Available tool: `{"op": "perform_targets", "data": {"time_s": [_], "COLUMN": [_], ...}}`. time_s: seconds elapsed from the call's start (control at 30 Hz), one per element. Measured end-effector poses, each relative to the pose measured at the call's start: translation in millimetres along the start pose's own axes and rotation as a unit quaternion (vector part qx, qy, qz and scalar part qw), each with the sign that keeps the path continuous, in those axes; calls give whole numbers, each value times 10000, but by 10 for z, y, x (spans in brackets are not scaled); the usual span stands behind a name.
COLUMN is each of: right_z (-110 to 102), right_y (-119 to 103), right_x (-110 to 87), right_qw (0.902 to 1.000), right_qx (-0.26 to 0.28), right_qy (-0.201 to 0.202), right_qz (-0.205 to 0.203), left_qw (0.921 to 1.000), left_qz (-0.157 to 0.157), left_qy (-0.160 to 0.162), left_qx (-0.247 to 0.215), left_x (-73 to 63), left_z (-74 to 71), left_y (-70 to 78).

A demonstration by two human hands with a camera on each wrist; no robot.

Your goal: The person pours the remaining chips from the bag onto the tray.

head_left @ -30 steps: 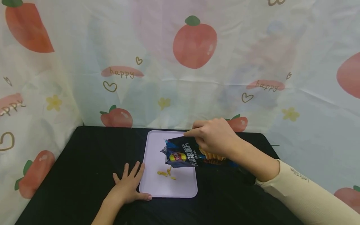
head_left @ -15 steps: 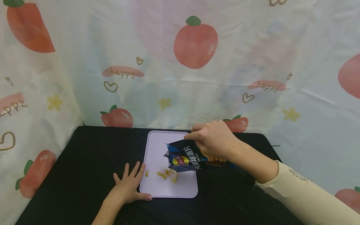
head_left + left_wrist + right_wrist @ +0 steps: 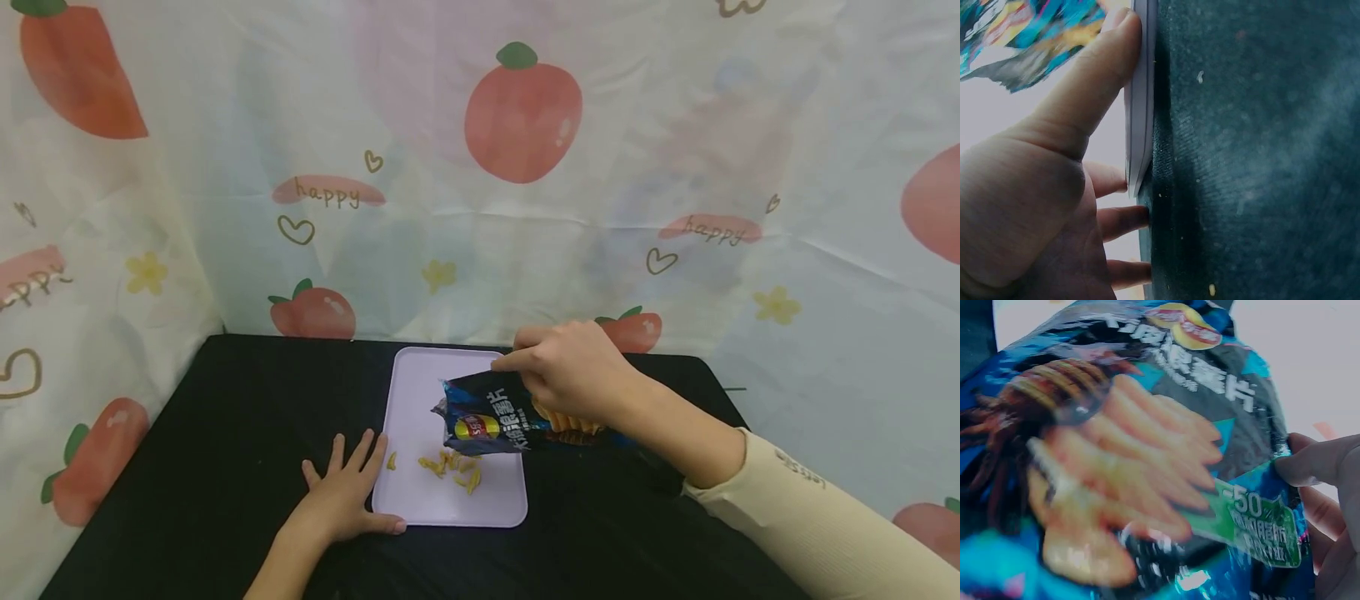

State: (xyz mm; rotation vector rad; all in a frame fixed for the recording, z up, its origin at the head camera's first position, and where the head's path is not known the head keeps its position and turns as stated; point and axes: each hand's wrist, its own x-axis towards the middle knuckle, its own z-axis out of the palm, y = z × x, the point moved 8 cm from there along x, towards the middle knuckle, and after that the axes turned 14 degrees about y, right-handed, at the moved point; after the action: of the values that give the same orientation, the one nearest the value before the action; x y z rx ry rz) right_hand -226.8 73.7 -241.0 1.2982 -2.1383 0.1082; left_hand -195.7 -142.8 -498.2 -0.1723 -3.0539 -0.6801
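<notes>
My right hand (image 3: 572, 368) pinches the upper edge of a dark blue bag of potato chips (image 3: 483, 417), its torn mouth pointing left over a pale lilac tray (image 3: 416, 379). In the right wrist view, thumb and fingers grip the side of the bag (image 3: 1147, 456), which shows printed chips and a squid-like picture. Several yellow chip pieces (image 3: 471, 481) lie on the tray below the bag, and one stands apart near the left rim. My left hand (image 3: 341, 500) is spread against the tray's left side, thumb at the near corner. The left wrist view shows the thumb (image 3: 1079, 87) along the tray edge (image 3: 1140, 94).
A black cloth (image 3: 285, 400) covers the table under the tray. Behind and to the left hangs a pale curtain (image 3: 420, 242) printed with red fruit, hearts and flowers. Small crumbs (image 3: 1212, 289) dot the cloth near my left hand.
More chip pieces have come onto the tray, including one near the left rim. The bag dipped slightly, then rose a little, still in my right hand. My left hand has stayed in place.
</notes>
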Motion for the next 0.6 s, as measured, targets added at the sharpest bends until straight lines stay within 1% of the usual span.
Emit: {"op": "perform_targets", "data": {"time_s": [0.23,0.37,0.6], "right_z": [-52,-30,-49], "right_y": [-3,-2,27], "right_x": [6,6,3], "right_qw": [9997,10000,10000], "right_qx": [49,14,-22], "right_qy": [233,74,37], "right_qz": [-9,-4,85], "left_qw": [10000,10000,10000], "left_qz": [-5,5,35], "left_qy": [-46,-28,-28], "left_qx": [-28,-10,-5], "left_x": [-5,2,13], "left_z": [5,5,3], "left_y": [1,-4,3]}}
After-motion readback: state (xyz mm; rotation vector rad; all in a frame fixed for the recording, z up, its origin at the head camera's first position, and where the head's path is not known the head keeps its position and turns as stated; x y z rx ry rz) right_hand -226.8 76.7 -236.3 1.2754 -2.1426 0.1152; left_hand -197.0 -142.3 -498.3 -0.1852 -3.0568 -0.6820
